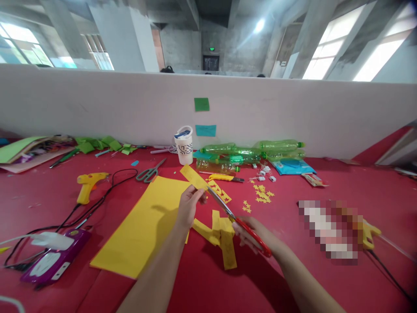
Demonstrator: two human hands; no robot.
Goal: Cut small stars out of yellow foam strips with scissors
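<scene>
My left hand (190, 202) pinches a yellow paper strip (192, 174) near its lower right end. In my right hand (249, 232) are red-handled scissors (249, 230), whose blades reach up and left to the strip's edge beside my left fingers. Whether the blades are parted is hard to see. Below the scissors several cut yellow strips (229, 252) lie across one another. A large yellow sheet (140, 226) rests flat under and left of my left forearm. Just beyond the blades lies a yellow strip with star-shaped holes (220, 191). Small yellow stars (262, 194) are scattered to its right.
Green plastic bottles (247, 152), a white cup (184, 145) and a yellow utility knife (224, 178) stand or lie toward the white partition. At left are grey scissors (149, 173), a yellow glue gun (87, 186), cables and a purple power strip (57, 258). Another glue gun (369, 234) lies right.
</scene>
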